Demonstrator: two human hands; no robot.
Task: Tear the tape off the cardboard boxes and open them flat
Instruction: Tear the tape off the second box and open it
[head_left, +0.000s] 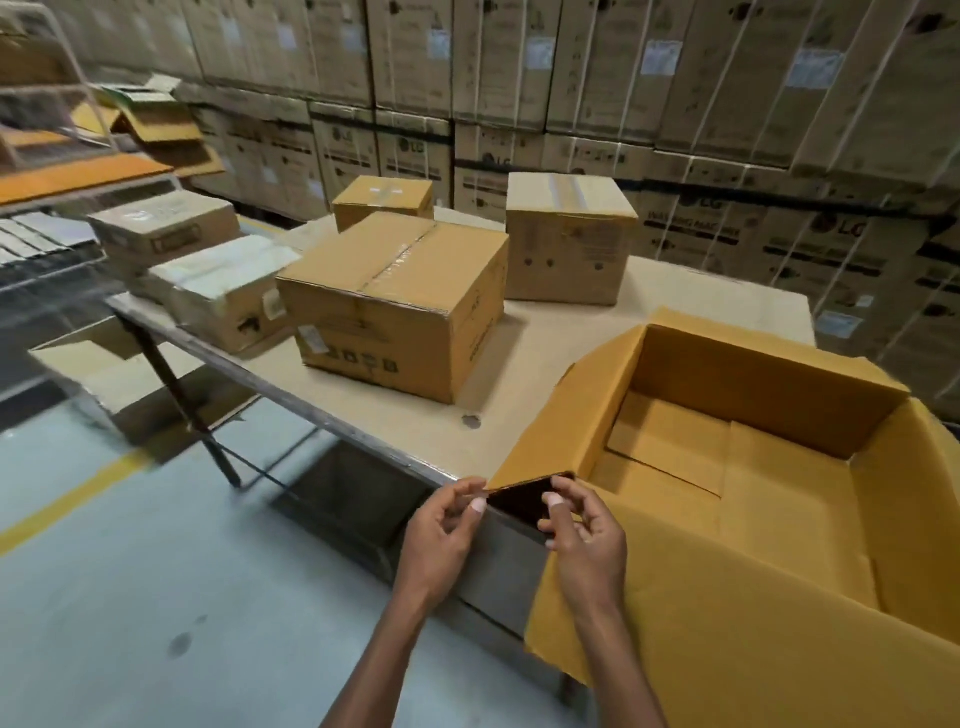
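An opened cardboard box (753, 467) lies at the table's near right corner, its flaps spread and its inside bare. At the box's near left corner, both my hands work on a dark strip of tape (522, 501). My left hand (447, 530) pinches the corner of the left flap where the tape begins. My right hand (584, 530) pinches the tape's other end with curled fingers. Several taped, closed boxes stand further back: a large one (395, 306) in the middle, a tall one (569, 239) behind it and a small one (382, 200) at the far edge.
The table (363, 415) has a metal front edge and folding legs. Two more boxes (218, 291) sit at its left end. Stacked appliance cartons (571, 78) wall off the back. A wire rack (47, 156) with cardboard stands at left. Grey floor with a yellow line (67, 504) lies below.
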